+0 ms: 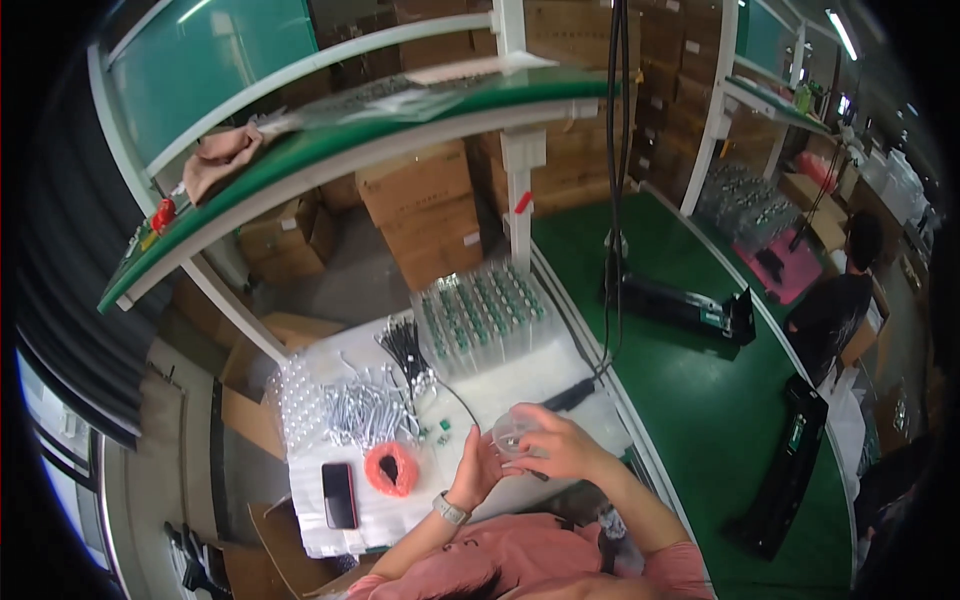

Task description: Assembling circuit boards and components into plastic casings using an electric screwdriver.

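**Workshop bench: clear cup at the hands**

Cardboard boxes [425, 210] stacked behind a green shelf [345, 128] on white posts. Below, a white-covered table [309, 520]; to the right, a green bench [660, 400] with two long black housings [680, 308] lying well apart. Beyond the green bench, a co-worker [838, 310] in dark clothing.

Clear round cup [515, 436] at the near right part of the table, between both hands. Right hand [565, 447]: fingers curled around the cup, grasping it. Left hand [474, 474]: loosely spread, palm turned toward the cup, just beside it; contact impossible to tell. Contents of the cup too small to identify. Pale watch [452, 508] on the left wrist.

Near the left hand: small green pieces [444, 426] and a red plastic ring-shaped bundle [391, 482] with a dark centre. Farther left: a dark phone [339, 495], lying flat. Behind: a pile of white cables [368, 408], a bundle of black cables [403, 350] and a clear tray [465, 355] of green and silver parts. Beyond the right hand: a black tool [570, 395].
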A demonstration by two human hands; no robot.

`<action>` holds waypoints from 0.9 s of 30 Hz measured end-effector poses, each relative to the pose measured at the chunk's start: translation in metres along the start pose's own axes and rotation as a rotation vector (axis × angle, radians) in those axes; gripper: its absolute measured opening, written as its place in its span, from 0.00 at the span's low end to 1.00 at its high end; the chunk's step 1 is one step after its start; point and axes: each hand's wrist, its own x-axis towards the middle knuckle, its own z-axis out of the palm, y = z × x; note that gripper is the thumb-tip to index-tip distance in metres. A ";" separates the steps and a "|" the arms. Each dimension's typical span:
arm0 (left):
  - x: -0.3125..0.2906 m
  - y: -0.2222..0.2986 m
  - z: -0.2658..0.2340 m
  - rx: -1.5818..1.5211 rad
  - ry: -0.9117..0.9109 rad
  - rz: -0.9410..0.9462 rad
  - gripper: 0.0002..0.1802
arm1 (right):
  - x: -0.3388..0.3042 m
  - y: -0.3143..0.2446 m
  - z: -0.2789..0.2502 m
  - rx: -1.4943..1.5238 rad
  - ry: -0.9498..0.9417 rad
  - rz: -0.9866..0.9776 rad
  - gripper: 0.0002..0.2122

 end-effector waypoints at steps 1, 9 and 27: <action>-0.003 0.009 0.004 -0.003 0.010 0.020 0.25 | 0.014 -0.013 -0.025 0.002 0.063 -0.036 0.13; -0.032 0.012 -0.059 0.162 0.245 0.082 0.17 | 0.210 -0.140 -0.219 -0.386 0.719 -0.404 0.17; -0.063 -0.028 -0.074 0.389 0.181 -0.072 0.13 | 0.230 -0.115 -0.214 -0.386 0.867 -0.358 0.12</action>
